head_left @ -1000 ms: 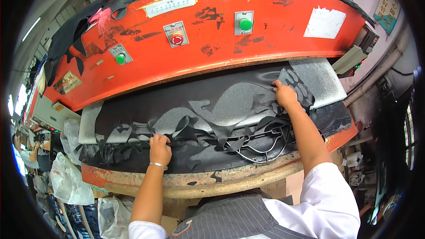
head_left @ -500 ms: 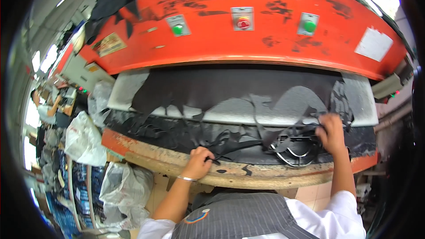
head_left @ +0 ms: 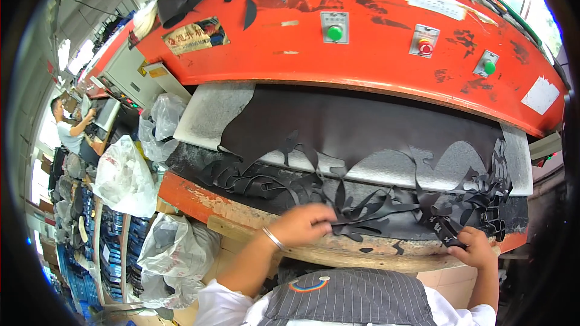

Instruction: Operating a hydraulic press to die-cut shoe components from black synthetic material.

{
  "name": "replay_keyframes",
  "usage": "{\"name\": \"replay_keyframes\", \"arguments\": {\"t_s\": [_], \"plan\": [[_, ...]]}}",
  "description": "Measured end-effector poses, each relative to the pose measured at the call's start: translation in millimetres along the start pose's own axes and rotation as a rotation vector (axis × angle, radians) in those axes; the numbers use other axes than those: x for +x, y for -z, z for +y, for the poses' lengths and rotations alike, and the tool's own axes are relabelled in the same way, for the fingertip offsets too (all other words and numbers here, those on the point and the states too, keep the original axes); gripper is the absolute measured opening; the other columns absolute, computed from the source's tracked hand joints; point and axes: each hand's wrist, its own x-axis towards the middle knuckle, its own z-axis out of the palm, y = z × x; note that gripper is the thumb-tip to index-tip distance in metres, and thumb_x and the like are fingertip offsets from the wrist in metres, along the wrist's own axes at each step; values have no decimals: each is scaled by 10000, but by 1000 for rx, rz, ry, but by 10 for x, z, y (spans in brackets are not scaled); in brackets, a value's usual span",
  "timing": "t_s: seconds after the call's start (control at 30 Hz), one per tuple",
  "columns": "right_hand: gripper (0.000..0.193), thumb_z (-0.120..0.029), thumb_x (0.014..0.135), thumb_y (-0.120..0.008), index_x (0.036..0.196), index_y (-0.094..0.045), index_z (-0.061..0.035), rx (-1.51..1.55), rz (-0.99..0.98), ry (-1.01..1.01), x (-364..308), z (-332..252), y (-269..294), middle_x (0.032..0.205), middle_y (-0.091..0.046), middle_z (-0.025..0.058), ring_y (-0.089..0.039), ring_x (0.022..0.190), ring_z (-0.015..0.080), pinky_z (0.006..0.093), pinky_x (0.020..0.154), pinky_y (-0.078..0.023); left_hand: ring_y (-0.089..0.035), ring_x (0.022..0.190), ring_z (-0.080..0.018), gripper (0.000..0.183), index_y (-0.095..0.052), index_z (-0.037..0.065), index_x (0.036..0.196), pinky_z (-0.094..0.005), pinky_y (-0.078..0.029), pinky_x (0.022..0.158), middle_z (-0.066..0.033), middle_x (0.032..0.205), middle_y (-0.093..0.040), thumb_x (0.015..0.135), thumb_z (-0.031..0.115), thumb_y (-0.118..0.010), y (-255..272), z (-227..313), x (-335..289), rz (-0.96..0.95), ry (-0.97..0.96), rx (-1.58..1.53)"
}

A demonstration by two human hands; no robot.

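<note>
A dark leather sheet (head_left: 362, 121) with curved cut-outs lies on the pale cutting board (head_left: 205, 115) under the red press (head_left: 241, 54). Stringy black leather scraps (head_left: 386, 205) hang from its near edge across the dark ledge. My left hand (head_left: 305, 224) is at the ledge's front edge, its fingers closed around the end of a scrap strip. To the right, my right hand (head_left: 478, 249) grips a dark, curved cutting die (head_left: 444, 230) with pale marks on its side. Scraps partly cover the die. A looped metal piece (head_left: 496, 220) stands just beyond that hand.
Two green buttons (head_left: 335, 33) and a red button (head_left: 425, 47) are on the press front. A worn wooden rail (head_left: 362, 258) runs between me and the ledge. White plastic bags (head_left: 125, 178) stand at the left; a person (head_left: 72, 136) works farther back.
My view has swung left. My right hand has come down from the board's edge to the front of the ledge, now holding the die. My left hand has moved right along the scraps.
</note>
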Motion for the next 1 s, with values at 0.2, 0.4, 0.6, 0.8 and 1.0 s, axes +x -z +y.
{"name": "replay_keyframes", "arguments": {"t_s": [0.2, 0.4, 0.6, 0.8, 1.0], "plan": [[318, -234, 683, -814, 811, -663, 15, 205, -315, -574, 235, -1550, 267, 700, -630, 111, -590, 641, 188, 332, 597, -465, -485, 1239, -328, 438, -601, 78, 1201, -469, -382, 1016, -140, 1303, -545, 834, 310, -661, 1367, -1392, 238, 490, -73, 396], [340, -160, 719, -809, 984, -691, 16, 305, -263, -543, 676, -2638, 177, 812, -702, 92, -612, 754, 91, 280, 740, -503, -98, 1435, -415, 746, -412, 205, 1426, -751, -89, 1026, -124, 1555, -216, 830, 642, -516, 1417, -1672, -46, -172, -145, 675], [365, -226, 679, -824, 930, -681, -3, 71, -166, -221, 1659, -3304, -330, 854, -612, 157, -616, 766, 320, 379, 648, -484, -228, 1423, -357, 587, -497, 163, 1368, -688, -195, 1056, -145, 1534, -279, 905, 524, -517, 1657, -1615, -765, -729, -297, 350], [334, -271, 676, -808, 913, -681, -72, -157, 78, 305, 2824, -3567, -1056, 904, -600, 106, -580, 771, 290, 381, 678, -487, -620, 1039, -306, 342, -632, 50, 1158, -374, -477, 905, -145, 1149, -640, 861, 216, -667, 2686, -2172, -488, 68, -49, -224], [246, -292, 734, -755, 890, -650, -134, -225, 403, 411, 3989, -3796, -1920, 920, -573, 99, -556, 810, 283, 392, 675, -471, -527, 1175, -333, 448, -525, 55, 1273, -449, -368, 1033, -160, 1202, -602, 849, 168, -616, 3028, -2997, -37, 636, -14, 243]]}}
